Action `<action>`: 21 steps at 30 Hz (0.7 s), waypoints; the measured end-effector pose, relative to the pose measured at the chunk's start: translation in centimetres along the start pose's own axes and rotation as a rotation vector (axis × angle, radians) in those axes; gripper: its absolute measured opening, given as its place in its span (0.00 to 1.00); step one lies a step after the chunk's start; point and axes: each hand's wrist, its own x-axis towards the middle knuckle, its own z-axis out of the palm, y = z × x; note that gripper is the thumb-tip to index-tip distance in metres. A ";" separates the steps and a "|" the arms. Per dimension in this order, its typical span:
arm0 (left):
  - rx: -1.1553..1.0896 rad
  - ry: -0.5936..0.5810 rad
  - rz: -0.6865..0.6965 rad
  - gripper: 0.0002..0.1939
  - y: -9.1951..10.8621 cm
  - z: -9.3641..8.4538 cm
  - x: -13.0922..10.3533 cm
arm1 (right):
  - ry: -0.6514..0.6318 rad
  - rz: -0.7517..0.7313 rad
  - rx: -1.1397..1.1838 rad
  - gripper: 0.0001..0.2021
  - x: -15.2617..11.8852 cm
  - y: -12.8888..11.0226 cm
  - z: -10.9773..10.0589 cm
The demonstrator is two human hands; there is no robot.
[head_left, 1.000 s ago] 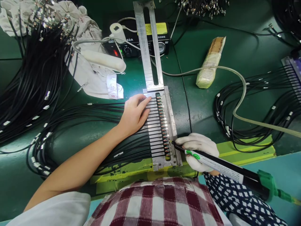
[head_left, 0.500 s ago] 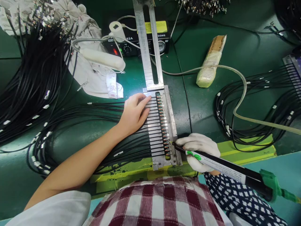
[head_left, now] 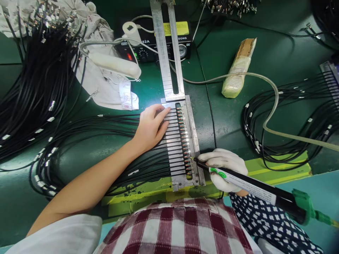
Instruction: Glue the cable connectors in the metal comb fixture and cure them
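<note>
A metal fixture (head_left: 194,141) is set near the front edge of the green surface (head_left: 225,116), and the step in hand is judged to be the dispensing of some material along the row of connector ends (head_left: 185,140) lined up in it. For the next move, a steady fixture and a finely placed nozzle seem to be called for, since the ends are packed closely. The fixture looks flat, scuffed and silvery, and black cables (head_left: 119,124) are laid across it side by side; their tips are coppery and silver, but whether anything has been applied cannot be told. The fixture is rested on by the bare left hand (head_left: 151,126), its grip loosely spread over the upper cables. By the gloved right hand (head_left: 227,164), a black syringe-like tool (head_left: 243,187) is pinched and held slanting, with its nozzle at the fixture's right rail, though contact cannot be confirmed. Beyond, a slotted metal bar (head_left: 162,53) is extended in front of a control box (head_left: 152,56). Farther out, a large cable bundle (head_left: 47,60) is piled at left, and a wrapped block (head_left: 235,84) is placed at right
</note>
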 end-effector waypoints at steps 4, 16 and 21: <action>-0.012 0.007 0.006 0.22 0.0 0.0 0.0 | -0.015 0.004 -0.011 0.07 0.1 -0.1 -0.1; 0.020 0.018 0.018 0.21 -0.1 0.1 0.0 | 0.011 -0.041 -0.055 0.07 0.2 -0.7 -0.3; 0.026 0.015 0.016 0.21 -0.2 0.2 0.0 | 0.001 -0.049 -0.053 0.08 -0.4 -1.2 -0.2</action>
